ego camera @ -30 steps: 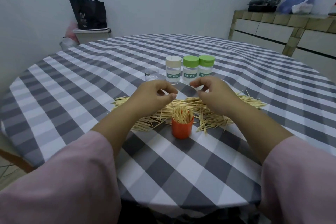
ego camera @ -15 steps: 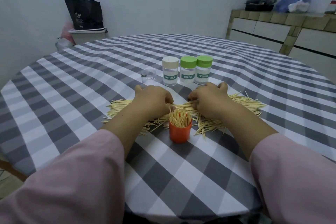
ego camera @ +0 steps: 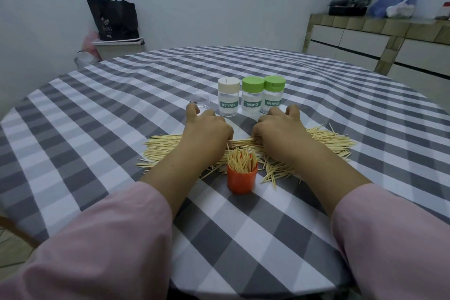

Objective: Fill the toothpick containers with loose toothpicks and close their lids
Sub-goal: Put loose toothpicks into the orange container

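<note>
Both hands are down on the heap of loose toothpicks (ego camera: 323, 140) that runs across the checked tablecloth (ego camera: 102, 129). The left hand (ego camera: 207, 131) lies knuckles-up with its fingers curled under, and the right hand (ego camera: 280, 133) mirrors it just across a narrow gap. Each looks to be pinching picks from the pile, but the fingertips are hidden beneath the hands, so I cannot tell what either one actually has hold of.

The step seems to be gathering another small bundle for the orange container (ego camera: 241, 178). To do it well, I would draw the picks together so they lie parallel, lift them as one tidy sheaf, and stand them upright into the cup rather than dropping them loose, since crossed picks would jam against those already there.

That orange container stands open, near the person and touching the front edge of the pile, between the two forearms. It is already packed with upright toothpicks that rise above its rim, so it looks close to full. Its lid may be the clear cap (ego camera: 200, 102) lying just beyond the left hand, though I cannot be sure.

Behind the hands stand three clear jars labelled TOOTHPICK, side by side: a cream-lidded jar (ego camera: 228, 97), a middle green-lidded jar (ego camera: 252, 95) and a right green-lidded jar (ego camera: 274, 94). All three have lids on; their contents are too pale to make out.
</note>
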